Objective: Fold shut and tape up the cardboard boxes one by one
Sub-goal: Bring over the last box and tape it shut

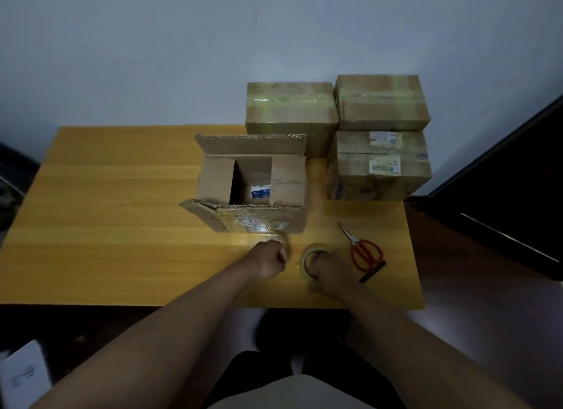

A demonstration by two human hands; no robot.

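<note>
- Open brown cardboard box [253,189], flaps up, sits mid-worktop [106,226], beside three taped boxes [380,104] at the far right corner
- Right hand [332,271] grips the clear tape roll [310,261] near the front edge; left hand [269,261] pinches the pulled tape end
- Corrugated flaps look stiff and light: press along the creases; the thin tape may cling and twist

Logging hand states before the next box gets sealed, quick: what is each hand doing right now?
Left hand: curled, pinching the pulled-out end of the tape.
Right hand: gripping the tape roll.
</note>
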